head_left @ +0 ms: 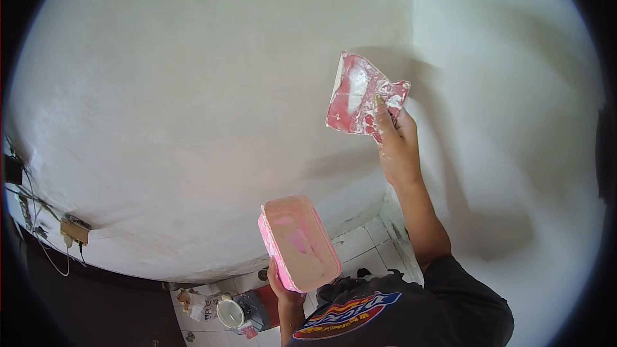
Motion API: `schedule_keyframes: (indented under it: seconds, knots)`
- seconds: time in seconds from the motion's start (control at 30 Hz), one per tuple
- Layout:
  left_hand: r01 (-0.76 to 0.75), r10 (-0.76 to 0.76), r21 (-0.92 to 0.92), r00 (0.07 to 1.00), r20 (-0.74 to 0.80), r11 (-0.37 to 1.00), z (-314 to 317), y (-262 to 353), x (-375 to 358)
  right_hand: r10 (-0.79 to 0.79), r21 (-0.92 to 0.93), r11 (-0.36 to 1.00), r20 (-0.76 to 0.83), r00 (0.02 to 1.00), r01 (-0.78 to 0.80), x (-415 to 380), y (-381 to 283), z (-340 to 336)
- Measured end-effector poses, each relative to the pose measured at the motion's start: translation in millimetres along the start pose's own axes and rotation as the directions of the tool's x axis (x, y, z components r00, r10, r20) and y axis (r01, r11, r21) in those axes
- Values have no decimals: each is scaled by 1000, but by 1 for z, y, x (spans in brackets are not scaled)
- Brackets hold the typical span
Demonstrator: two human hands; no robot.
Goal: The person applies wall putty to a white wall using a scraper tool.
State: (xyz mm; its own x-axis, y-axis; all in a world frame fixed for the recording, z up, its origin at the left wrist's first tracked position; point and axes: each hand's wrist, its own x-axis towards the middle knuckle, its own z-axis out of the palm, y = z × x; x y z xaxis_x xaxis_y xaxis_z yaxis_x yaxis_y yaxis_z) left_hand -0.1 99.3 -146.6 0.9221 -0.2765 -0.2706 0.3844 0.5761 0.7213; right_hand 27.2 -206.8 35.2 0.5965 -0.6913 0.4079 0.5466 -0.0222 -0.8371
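Observation:
My right hand is raised near the wall corner and closed around a red putty spreader. White putty smears its flat face, and my thumb presses on that face. The spreader's pale edge points left, toward the wall. Lower down, my left hand grips a pink rectangular tub by its lower left side, with most of the fingers hidden beneath it. Beige putty coats the inside of the tub, and some pink shows through in the middle.
A pale wall fills most of the view and meets another wall at the right. On the left, a socket box with plugs and cables sticks out. On the tiled floor below stand a white bucket and a crumpled bag.

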Motion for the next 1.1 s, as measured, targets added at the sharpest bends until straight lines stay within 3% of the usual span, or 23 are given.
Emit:
schedule_keyframes:
  seconds: [0.07, 0.1, 0.13, 0.17, 0.2, 0.23, 0.27, 0.33, 0.43, 0.53, 0.6, 0.67, 0.73, 0.8, 0.87, 0.93, 1.0, 1.03, 1.1]
  knots:
    - [-9, 9, 12, 1000, -5, 1000, 2, 0, -1, -15, 124, 992, -53, 998, 21, 1, -8, -1]
    - [-20, 20, 24, 1000, -11, 1000, 3, 1, -1, -70, -45, 997, -42, 997, 68, 4, -11, -9]
    - [-19, 19, 23, 1000, -11, 1000, 2, 1, -1, -69, -46, 997, -42, 997, 67, 6, -13, -11]
    - [-20, 20, 25, 1000, -5, 999, 1, 1, -1, -161, -259, 956, -83, 983, 134, 10, -16, -12]
    - [-21, 22, 25, 1000, -1, 999, 0, 1, -1, -257, -463, 868, -102, 961, 183, 18, -18, -11]
    - [-12, 12, 19, 1000, -2, 1000, 2, 4, -5, -660, -584, 586, 59, 749, 562, 41, -9, 1]
    - [22, -23, 21, 998, 60, 1000, 6, 10, -10, -660, -587, 583, 63, 749, 563, 43, 5, 8]
    - [55, -57, 25, 991, 123, 998, 7, 14, -11, -627, -800, 290, 256, 736, 526, 45, 31, 22]
    - [28, -27, -8, 993, 115, 1000, -1, 9, -7, -603, -798, 255, 310, 735, 546, 20, 52, 34]
    - [35, -32, -17, 990, 137, 999, -5, 7, -7, -481, -701, 369, 418, 771, 611, -14, 58, 24]
    - [19, -18, -10, 993, 113, 1000, 6, 12, -9, -490, -673, 410, 407, 771, 615, -14, 38, 15]
    - [5, -6, 14, 993, 114, 1000, 2, 10, -8, -550, -521, 646, 188, 814, 557, 10, 15, 7]
    - [-10, 5, 39, 993, 116, 999, 2, 10, -9, -646, -655, 528, 105, 756, 541, 44, -11, 2]
    - [-2, 0, 23, 994, 109, 1000, 7, 11, -11, -673, -698, 456, 135, 727, 552, 57, -12, 5]
    - [-15, 13, 33, 998, 61, 999, 2, 3, -3, -624, -791, 281, 279, 730, 543, 48, 9, 17]
    - [-25, 25, 41, 1000, 11, 999, 2, 1, -1, -671, -751, 257, 315, 671, 609, 21, 26, 26]
    - [15, -16, 33, 1000, 21, 999, 5, 4, -4, -509, -658, 384, 434, 743, 647, -8, 29, 30]
    - [17, -17, 34, 1000, 22, 999, 4, 4, -5, -509, -660, 384, 433, 744, 646, -11, 26, 29]
    - [-2, 2, 1, 1000, -1, 1000, 1, 5, -2, -304, -555, 650, 435, 847, 518, -12, 12, 27]
